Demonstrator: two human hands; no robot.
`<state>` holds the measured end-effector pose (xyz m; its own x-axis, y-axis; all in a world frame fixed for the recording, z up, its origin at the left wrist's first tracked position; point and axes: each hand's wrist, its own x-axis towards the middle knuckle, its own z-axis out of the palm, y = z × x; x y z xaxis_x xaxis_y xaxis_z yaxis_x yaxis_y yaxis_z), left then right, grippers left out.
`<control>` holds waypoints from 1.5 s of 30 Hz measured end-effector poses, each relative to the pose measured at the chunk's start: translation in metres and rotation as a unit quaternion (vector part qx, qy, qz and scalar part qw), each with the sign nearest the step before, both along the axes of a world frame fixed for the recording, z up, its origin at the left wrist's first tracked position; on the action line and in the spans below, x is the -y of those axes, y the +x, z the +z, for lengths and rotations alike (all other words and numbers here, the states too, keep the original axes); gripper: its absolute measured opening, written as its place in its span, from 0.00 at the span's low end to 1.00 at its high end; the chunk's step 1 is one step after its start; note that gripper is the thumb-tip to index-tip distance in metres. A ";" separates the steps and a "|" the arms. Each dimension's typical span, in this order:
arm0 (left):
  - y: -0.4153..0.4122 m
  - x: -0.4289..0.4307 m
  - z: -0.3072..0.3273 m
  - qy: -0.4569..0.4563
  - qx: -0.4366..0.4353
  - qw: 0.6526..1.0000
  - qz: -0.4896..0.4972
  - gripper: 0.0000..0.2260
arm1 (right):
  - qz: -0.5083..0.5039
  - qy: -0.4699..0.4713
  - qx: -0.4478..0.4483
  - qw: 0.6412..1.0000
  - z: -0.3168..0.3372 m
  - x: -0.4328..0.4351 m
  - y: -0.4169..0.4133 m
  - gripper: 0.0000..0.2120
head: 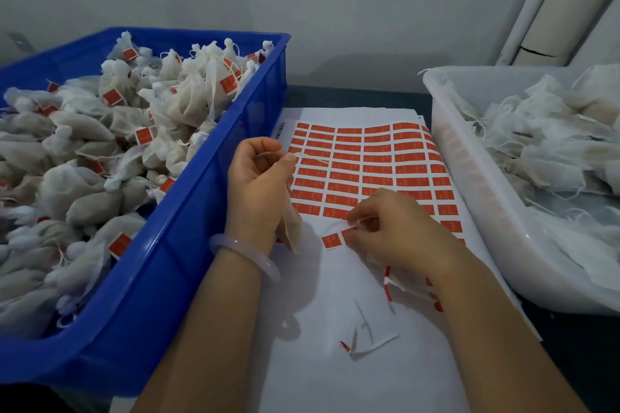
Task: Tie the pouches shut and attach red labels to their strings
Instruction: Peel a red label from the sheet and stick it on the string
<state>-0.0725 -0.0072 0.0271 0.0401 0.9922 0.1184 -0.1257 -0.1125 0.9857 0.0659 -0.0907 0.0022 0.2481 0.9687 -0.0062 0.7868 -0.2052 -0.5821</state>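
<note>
My left hand [258, 178] grips a white gauze pouch [291, 225], which hangs below the palm, and pinches its thin string [312, 157] between thumb and fingers. The string stretches to the right over the label sheet [369, 164], a white sheet with rows of red stickers. My right hand [389, 228] rests on the sheet's lower part and pinches a red label [332, 240] that is half lifted off the backing. A pale bangle sits on my left wrist.
A blue crate [208, 198] on the left holds several tied pouches with red labels. A clear tub [469, 178] on the right holds several untied pouches. Torn backing scraps [365, 342] lie on the white paper near me. A wall stands behind.
</note>
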 end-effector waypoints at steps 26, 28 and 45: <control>-0.014 -0.003 0.007 -0.058 0.144 0.984 -0.086 0.07 | -0.035 0.160 -0.264 0.950 0.003 -0.003 -0.006 0.07; -0.014 -0.007 0.000 -0.065 0.050 0.996 -0.025 0.06 | -0.038 0.152 -0.196 0.968 0.001 -0.003 -0.006 0.07; -0.006 -0.015 -0.024 -0.100 -0.294 0.948 -0.071 0.07 | -0.035 0.039 -0.160 0.986 0.001 -0.002 -0.002 0.06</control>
